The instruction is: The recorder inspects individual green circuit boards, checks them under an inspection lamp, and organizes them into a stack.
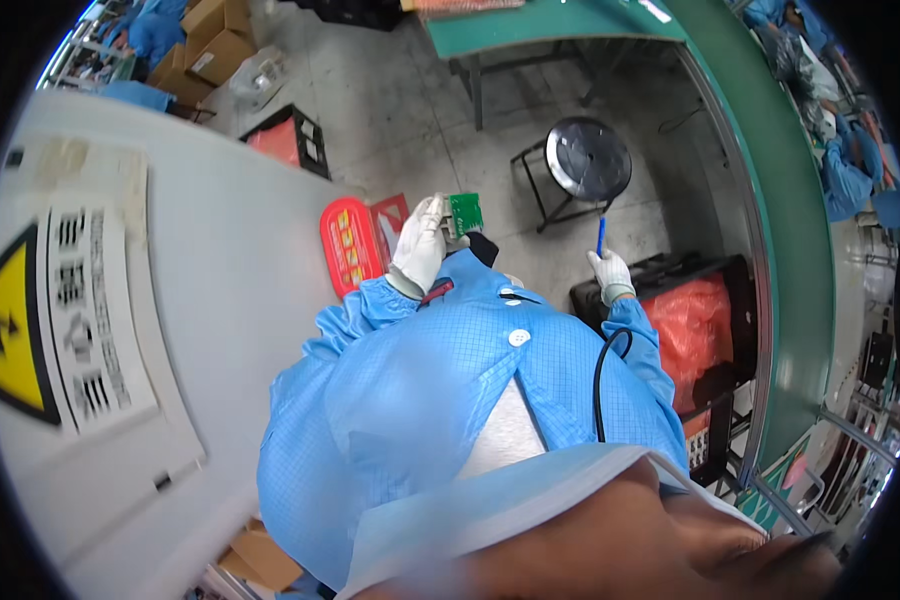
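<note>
Fingers of white-gloved left hand (420, 245) clamp green rectangular circuit board (467, 211) by its left edge, likely keeping its face exposed, ahead of blue checked coat (450, 340). White-gloved right hand (611, 276) has fingers closed on slim blue pen-like tool (601, 234), far end free.

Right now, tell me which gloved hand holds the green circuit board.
The left hand, nearer the red sign, holds the green circuit board. The right hand holds a slim blue object instead.
</note>
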`<state>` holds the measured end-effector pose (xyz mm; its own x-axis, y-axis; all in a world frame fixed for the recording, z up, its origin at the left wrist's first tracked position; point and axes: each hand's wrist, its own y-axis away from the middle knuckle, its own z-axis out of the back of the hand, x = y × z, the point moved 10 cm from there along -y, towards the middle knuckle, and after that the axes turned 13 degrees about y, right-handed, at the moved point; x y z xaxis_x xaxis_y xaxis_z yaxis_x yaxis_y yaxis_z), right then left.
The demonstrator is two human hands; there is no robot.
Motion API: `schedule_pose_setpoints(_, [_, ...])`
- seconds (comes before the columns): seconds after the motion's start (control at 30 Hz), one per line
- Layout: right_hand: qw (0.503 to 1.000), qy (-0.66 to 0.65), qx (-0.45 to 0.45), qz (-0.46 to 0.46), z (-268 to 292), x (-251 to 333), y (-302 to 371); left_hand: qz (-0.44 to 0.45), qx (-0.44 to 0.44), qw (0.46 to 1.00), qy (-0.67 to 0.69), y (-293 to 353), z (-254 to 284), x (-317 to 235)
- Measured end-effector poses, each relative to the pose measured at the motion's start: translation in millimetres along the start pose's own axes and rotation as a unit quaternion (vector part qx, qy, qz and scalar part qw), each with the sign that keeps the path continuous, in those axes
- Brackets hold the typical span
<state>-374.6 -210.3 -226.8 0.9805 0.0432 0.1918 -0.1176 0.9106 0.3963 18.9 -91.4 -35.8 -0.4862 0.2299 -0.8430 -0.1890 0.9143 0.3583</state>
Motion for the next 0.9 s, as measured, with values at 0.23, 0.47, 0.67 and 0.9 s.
schedule_pose_setpoints(0.23, [0.994, 0.069, -0.072, -0.033, 106, 7, -182, -0.183, 0.063, 0.978, -0.078, -207, -47, -133])
schedule_pose_setpoints(0.47, [0.990, 0.113, -0.080, -0.020, 235, 82, -332, -0.039, 0.027, 0.999, 0.009, -339, -66, -172])
schedule_pose_setpoints(0.67, [0.987, 0.116, -0.111, 0.017, 346, 122, -496, -0.100, 0.023, 0.995, -0.003, -443, -93, -200])
schedule_pose_setpoints(0.9, [0.956, 0.220, -0.040, 0.189, 391, 156, -649, -0.108, 0.025, 0.987, 0.113, -618, -158, -161])
